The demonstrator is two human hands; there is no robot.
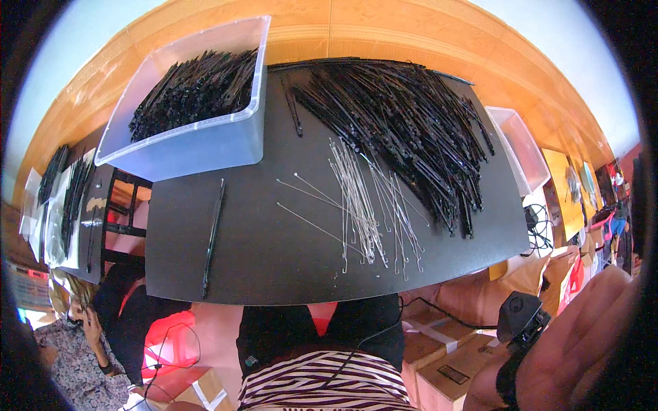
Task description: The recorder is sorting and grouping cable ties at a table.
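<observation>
My right hand point(582, 329) is raised at the lower right, off the table, with a black strap and a small black camera point(522, 316) at its wrist. It is close and blurred, and its fingers cannot be made out. My left hand is out of view. In front of me on the dark table point(288, 267) lies a loose bunch of thin silver wires point(356, 212) with hooked ends. Behind them spreads a large pile of thin black rods point(411, 130). One black rod point(214, 240) lies alone at the left. Neither hand touches these things.
A translucent plastic bin point(205, 154) full of black rods stands at the back left. Another clear bin point(519, 147) sits past the right edge. Cardboard boxes point(452, 370) are on the floor at right. At far left, a co-worker's hand point(90, 327) shows beside a patterned sleeve.
</observation>
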